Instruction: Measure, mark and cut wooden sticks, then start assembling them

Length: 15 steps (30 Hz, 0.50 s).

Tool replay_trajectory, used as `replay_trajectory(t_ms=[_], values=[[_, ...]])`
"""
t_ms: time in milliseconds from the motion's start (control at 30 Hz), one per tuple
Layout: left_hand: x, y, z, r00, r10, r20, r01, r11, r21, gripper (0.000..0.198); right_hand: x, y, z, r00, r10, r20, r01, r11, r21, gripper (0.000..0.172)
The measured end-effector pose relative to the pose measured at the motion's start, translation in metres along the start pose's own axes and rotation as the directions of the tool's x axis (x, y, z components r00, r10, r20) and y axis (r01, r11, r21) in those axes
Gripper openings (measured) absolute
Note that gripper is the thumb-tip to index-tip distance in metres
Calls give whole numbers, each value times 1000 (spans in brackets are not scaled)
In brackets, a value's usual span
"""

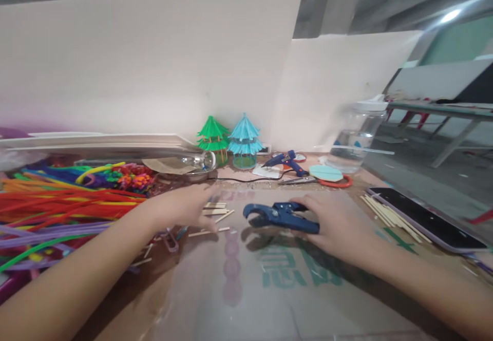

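Observation:
My right hand (337, 223) is closed round the handles of a dark blue cutter (279, 214), whose curved jaws point left just above a cardboard sheet (269, 289). My left hand (185, 206) reaches over a small group of short wooden sticks (215, 211) on the sheet. Its fingers are blurred and bent down toward the sticks, and I cannot make out whether they hold one.
A heap of coloured pipe cleaners (57, 202) fills the left. At the back stand a green pagoda model (212, 136) and a blue one (244, 140), beside a blue glue gun (287, 161), scissors (308, 179) and a clear jar (356, 135). Long sticks (389, 215) and a phone (423, 220) lie right.

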<state>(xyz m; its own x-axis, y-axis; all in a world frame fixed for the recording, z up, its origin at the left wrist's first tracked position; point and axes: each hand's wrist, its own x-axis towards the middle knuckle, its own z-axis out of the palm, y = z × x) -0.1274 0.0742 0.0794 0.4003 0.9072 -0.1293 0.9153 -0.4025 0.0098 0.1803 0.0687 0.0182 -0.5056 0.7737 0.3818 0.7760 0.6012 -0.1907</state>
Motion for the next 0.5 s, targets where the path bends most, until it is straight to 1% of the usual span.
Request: replay_trajectory(t_ms=[33, 67, 100, 200, 233, 300, 433, 500], values=[[-2, 0, 4, 1000, 0, 8, 0, 1000, 20, 93, 3, 3, -6, 999, 37, 4, -37, 999, 0, 40], [-4, 0, 9, 1000, -5, 3, 5, 999, 47, 94, 7, 6, -12, 998, 67, 5, -67, 998, 4, 41], [-4, 0, 15, 1000, -14, -18, 16, 997, 74, 87, 10, 10, -17, 995, 101, 7, -101, 995, 5, 43], [1, 1, 34, 993, -41, -113, 56, 990, 127, 49, 16, 19, -27, 978, 210, -3, -210, 977, -43, 46], [3, 2, 40, 988, -47, -146, 68, 988, 139, 41, 17, 21, -29, 974, 226, -11, -226, 971, -73, 47], [7, 3, 49, 977, -54, -205, 88, 983, 161, 35, 17, 25, -29, 980, 199, -29, -201, 970, -139, 48], [12, 4, 61, 956, -50, -289, 106, 977, 183, 38, 17, 30, -27, 994, 81, -71, -96, 966, -240, 50], [13, 2, 65, 948, -44, -315, 106, 977, 183, 36, 19, 34, -28, 993, 88, -82, -105, 963, -248, 48]])
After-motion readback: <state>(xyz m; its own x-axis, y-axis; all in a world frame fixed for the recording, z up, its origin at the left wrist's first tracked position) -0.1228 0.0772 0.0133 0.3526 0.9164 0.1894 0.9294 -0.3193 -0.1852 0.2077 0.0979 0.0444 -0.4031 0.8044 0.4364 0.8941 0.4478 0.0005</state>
